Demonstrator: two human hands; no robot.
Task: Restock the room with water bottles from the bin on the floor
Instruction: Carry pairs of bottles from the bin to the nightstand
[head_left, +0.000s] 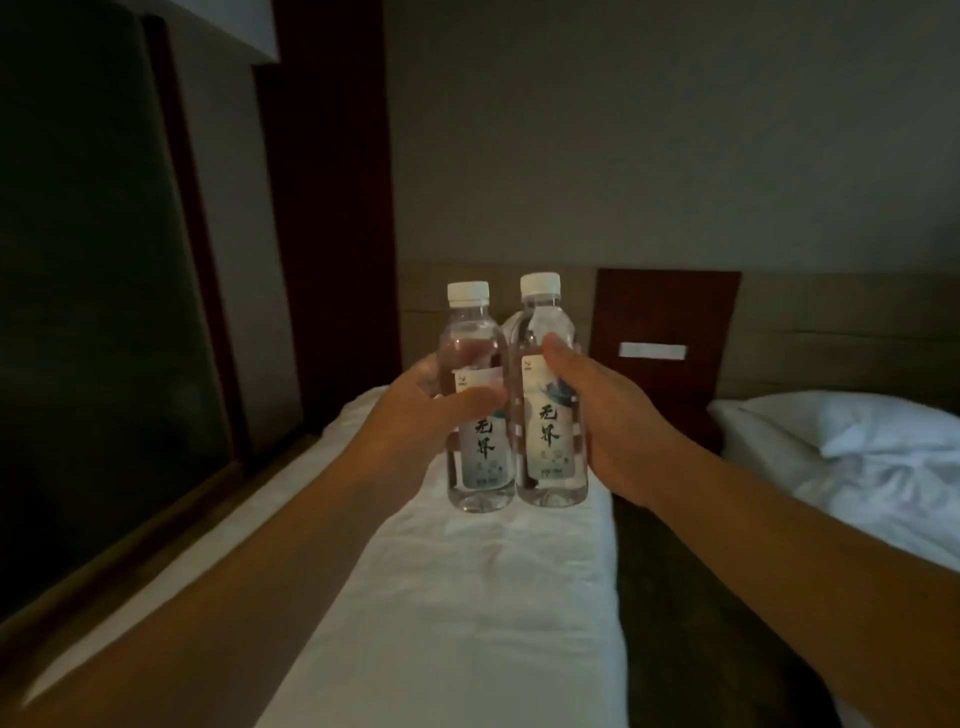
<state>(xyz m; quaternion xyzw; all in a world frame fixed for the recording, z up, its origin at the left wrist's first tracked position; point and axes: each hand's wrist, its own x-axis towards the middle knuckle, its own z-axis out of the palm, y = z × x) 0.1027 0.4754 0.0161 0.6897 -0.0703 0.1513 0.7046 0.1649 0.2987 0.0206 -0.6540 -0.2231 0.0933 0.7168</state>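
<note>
Two clear water bottles with white caps and pale labels are held upright side by side in front of me. My left hand (415, 410) grips the left bottle (475, 332) around its middle, thumb across the label. My right hand (618, 415) grips the right bottle (545, 431), thumb on its shoulder. The bottles touch or nearly touch each other. Both hang above the near bed (467, 597). The bin is not in view.
A white-sheeted bed stretches ahead to a padded headboard (810, 332). A dark wooden panel with a white plate (660, 332) stands between the beds. A second bed with a rumpled pillow (862, 431) lies at right. A dark glass partition (93, 312) runs along the left.
</note>
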